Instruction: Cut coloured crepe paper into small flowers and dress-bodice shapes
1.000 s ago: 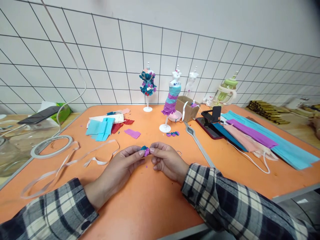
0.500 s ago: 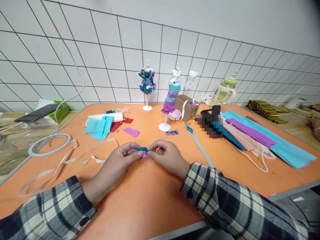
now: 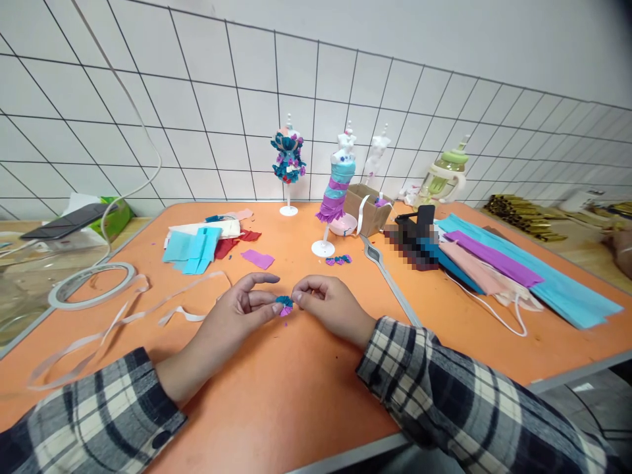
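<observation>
Between my hands is a small teal and purple crepe paper ruffle [image 3: 285, 305]. My left hand [image 3: 241, 308] pinches its left side between thumb and a finger, the index finger raised above it. My right hand [image 3: 329, 304] has thumb and fingertips closed at the ruffle's right edge. Just beyond lie several similar teal and purple paper pieces [image 3: 338, 260]. Behind them stands a mini dress form [image 3: 336, 187] wrapped in blue and purple paper. Another dress form [image 3: 288, 158], covered in teal and purple ruffles, is farther back.
White double-sided tape [image 3: 91, 286] with loose backing strips lies left, near folded blue paper [image 3: 193, 249] and a purple scrap [image 3: 257, 259]. A cardboard box [image 3: 368, 209] and pink bowl [image 3: 343, 224] stand behind. Long crepe strips [image 3: 533, 270] and a zipper-like grey strip [image 3: 392, 280] lie right.
My left index finger has lifted away from the ruffle, so more of its teal and purple folds show. The whole view has shifted slightly.
</observation>
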Demonstrator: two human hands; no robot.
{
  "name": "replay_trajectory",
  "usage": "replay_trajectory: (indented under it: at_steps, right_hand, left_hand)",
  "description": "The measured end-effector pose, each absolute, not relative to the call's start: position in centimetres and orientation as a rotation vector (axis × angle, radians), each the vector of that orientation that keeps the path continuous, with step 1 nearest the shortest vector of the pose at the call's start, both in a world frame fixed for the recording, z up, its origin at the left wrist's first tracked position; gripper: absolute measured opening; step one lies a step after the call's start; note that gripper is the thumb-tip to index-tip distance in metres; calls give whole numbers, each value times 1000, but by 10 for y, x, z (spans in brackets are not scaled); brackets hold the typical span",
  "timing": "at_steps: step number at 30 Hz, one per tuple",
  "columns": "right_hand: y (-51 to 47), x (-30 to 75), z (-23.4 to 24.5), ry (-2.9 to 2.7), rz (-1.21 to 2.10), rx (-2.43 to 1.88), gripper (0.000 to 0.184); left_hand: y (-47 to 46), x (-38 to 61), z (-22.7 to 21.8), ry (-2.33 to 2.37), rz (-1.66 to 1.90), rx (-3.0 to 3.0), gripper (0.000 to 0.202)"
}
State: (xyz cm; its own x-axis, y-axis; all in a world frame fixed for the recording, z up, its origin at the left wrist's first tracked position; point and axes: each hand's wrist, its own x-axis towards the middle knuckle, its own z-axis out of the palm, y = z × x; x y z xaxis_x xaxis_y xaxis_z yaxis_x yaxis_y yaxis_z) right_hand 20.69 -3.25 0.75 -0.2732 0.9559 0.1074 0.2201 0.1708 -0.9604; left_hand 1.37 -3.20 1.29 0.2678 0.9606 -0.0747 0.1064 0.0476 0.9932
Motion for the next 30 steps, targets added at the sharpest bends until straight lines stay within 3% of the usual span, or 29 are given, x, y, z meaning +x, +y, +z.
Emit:
replay_trajectory:
  at_steps: [4,14,21,25,30]
  right_hand:
    - [-34,208,9,-1701,1116,-1209,23]
    - [-36,204,10,-1650,1054,-1252,12]
    - [-39,203,9,-1724,925,-1264,13]
    - [-38,206,10,-1760,1001,-1220,31]
    - [-36,205,8,-1831,888,-1276,10]
  left_hand:
    - [-31,14,14,1123,918,1394,54]
    - [-31,13,9,991,931,1365,49]
    - [-29,14,4,1143,815,1531,21]
    - [-26,11,2,1133,737,1680,20]
    - [-28,13,4,1162,710,1745,21]
